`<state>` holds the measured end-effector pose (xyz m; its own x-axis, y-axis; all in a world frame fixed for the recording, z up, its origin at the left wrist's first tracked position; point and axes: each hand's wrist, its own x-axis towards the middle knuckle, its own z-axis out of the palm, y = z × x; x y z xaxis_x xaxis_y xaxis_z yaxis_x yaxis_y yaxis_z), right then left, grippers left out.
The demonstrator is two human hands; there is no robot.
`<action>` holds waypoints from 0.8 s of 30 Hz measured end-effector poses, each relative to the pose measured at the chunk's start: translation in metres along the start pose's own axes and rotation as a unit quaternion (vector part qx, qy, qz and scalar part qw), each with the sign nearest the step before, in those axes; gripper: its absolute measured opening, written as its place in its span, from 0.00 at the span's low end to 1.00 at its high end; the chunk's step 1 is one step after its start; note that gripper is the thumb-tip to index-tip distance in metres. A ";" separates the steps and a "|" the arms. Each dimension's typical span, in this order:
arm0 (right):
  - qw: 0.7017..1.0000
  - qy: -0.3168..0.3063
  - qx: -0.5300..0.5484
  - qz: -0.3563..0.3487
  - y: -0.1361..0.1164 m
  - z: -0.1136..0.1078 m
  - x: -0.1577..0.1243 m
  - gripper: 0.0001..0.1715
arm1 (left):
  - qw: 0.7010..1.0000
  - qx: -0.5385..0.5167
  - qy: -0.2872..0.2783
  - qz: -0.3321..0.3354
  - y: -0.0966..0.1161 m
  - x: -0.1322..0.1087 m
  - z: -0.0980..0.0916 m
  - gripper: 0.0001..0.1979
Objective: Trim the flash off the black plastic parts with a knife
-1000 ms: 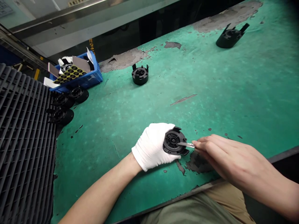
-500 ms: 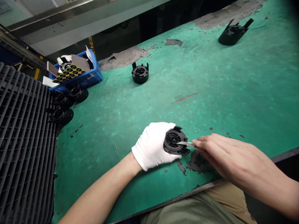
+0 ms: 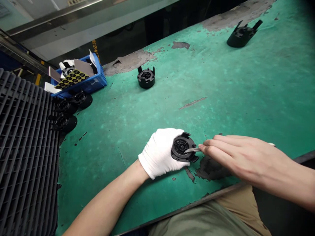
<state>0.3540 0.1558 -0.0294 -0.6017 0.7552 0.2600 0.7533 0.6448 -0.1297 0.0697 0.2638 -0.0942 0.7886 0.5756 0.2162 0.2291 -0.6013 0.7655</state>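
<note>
My left hand (image 3: 161, 152), in a white glove, grips a round black plastic part (image 3: 182, 149) and holds it on edge above the green table mat (image 3: 152, 118), its ribbed face turned toward me. My bare right hand (image 3: 233, 155) pinches a small metal blade (image 3: 192, 149) between thumb and fingers. The blade's tip rests on the part's face near its centre.
Another black round part (image 3: 146, 78) stands at mid table, and a tilted one (image 3: 242, 33) lies far right. A blue bin (image 3: 95, 82) with sticker sheets sits far left, three black parts (image 3: 66, 113) beside it. A black slatted tray (image 3: 24, 147) fills the left side.
My right hand has shifted slightly left and up, flattening over the blade. The left hand and the part stay almost in place.
</note>
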 end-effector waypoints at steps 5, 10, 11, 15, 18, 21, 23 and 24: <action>0.995 -0.004 -0.030 -0.095 0.019 0.005 0.008 0.23 | 1.000 0.010 -0.011 -0.011 0.003 0.001 -0.002 0.19; 0.991 -0.016 -0.008 -0.134 0.036 0.008 0.010 0.23 | 0.999 0.014 -0.019 -0.026 0.005 0.003 -0.004 0.20; 0.990 -0.019 -0.007 -0.140 0.039 0.009 0.012 0.24 | 0.999 0.014 -0.017 -0.025 0.005 0.004 -0.004 0.21; 0.985 -0.025 0.009 -0.170 0.049 0.011 0.019 0.24 | 0.999 0.017 -0.018 -0.022 0.005 0.005 -0.003 0.20; 0.982 -0.030 0.026 -0.185 0.056 0.009 0.024 0.25 | 0.999 0.024 -0.024 -0.024 0.001 0.003 -0.002 0.20; 0.979 -0.060 0.054 -0.187 0.061 0.006 0.025 0.26 | 1.000 0.015 -0.007 -0.004 -0.005 0.000 0.000 0.27; 0.979 -0.068 0.059 -0.184 0.063 0.003 0.024 0.27 | 1.000 0.008 -0.003 0.002 -0.007 -0.001 0.000 0.30; 0.980 -0.059 0.055 -0.182 0.064 0.002 0.023 0.27 | 1.000 0.007 -0.009 -0.001 -0.006 -0.001 -0.001 0.29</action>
<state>0.3872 0.2149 -0.0339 -0.8567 0.4772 0.1958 0.4540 0.8778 -0.1527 0.0673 0.2676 -0.0990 0.7977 0.5677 0.2035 0.2389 -0.6072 0.7578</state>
